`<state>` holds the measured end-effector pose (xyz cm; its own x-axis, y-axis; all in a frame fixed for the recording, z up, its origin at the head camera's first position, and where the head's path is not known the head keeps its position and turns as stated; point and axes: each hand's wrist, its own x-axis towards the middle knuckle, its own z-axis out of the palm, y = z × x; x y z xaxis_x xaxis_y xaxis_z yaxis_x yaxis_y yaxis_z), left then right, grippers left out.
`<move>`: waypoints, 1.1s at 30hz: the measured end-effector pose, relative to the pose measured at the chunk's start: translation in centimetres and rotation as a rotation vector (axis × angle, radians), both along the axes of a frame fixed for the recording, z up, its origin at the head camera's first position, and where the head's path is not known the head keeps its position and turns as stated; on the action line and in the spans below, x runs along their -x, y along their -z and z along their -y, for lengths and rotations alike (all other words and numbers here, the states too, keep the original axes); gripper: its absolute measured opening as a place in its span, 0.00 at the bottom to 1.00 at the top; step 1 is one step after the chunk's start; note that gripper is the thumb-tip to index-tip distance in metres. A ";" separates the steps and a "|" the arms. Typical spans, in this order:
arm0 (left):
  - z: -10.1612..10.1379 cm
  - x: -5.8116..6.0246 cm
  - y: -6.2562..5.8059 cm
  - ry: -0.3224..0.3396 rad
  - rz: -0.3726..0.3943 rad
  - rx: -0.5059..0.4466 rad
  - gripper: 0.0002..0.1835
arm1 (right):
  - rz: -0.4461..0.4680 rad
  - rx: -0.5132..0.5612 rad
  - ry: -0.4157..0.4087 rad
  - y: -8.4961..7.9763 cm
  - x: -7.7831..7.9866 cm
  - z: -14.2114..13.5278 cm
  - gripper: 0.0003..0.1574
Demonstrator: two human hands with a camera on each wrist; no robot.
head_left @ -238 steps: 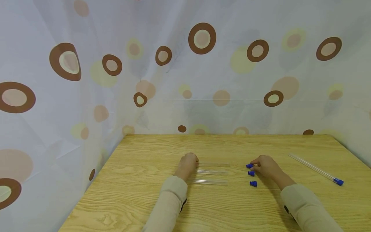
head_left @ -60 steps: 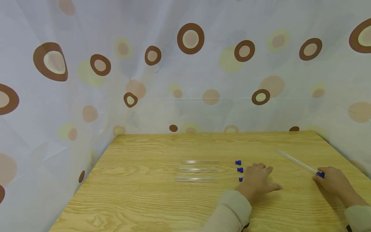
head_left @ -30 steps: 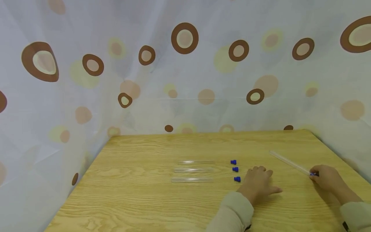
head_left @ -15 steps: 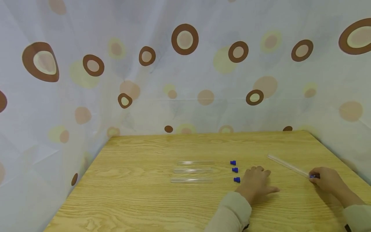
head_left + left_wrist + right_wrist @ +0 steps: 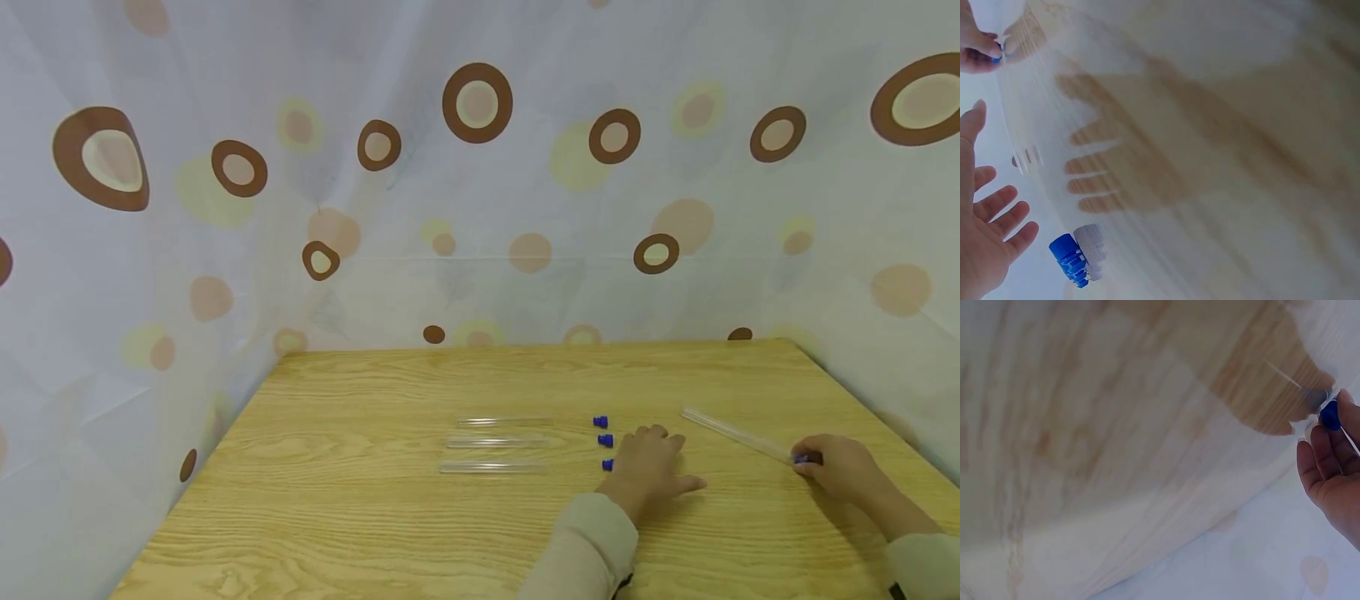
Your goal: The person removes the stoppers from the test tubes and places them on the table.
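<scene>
In the head view my right hand pinches the blue cap of a clear tube. The tube slants from the fingers toward the back left. The right wrist view shows this blue cap between thumb and fingers. My left hand is held palm down over the table with its fingers spread, holding nothing. Beside it lie three loose blue caps, a far one, a middle one and a near one, which the hand partly covers. A loose blue cap shows below the left fingers in the left wrist view.
Three clear tubes lie parallel to the left of the caps: a far tube, a middle tube and a near tube. The wooden table meets a patterned curtain at its back and sides.
Earlier, my left hand was at the loose tubes and my right at the loose caps; both have since moved right. Lately the pinched tube's far end has swung toward me.
</scene>
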<state>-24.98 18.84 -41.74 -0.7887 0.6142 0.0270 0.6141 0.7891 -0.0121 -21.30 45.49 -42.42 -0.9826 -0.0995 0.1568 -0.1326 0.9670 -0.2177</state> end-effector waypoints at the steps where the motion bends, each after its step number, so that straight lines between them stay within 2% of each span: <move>1: 0.0 0.0 0.0 0.000 -0.002 -0.002 0.32 | 0.001 0.001 0.000 0.0 0.0 0.0 0.07; 17: 0.3 0.2 0.2 0.000 -0.050 -0.020 0.31 | -0.004 -0.016 -0.037 0.2 -0.5 0.3 0.07; 27: 0.5 0.2 0.2 -0.008 -0.043 -0.068 0.30 | -0.001 -0.022 -0.052 -0.4 -0.9 1.0 0.07; 33: 0.7 0.3 0.1 -0.007 -0.069 -0.090 0.28 | -0.012 -0.014 -0.071 -0.7 -1.1 1.4 0.09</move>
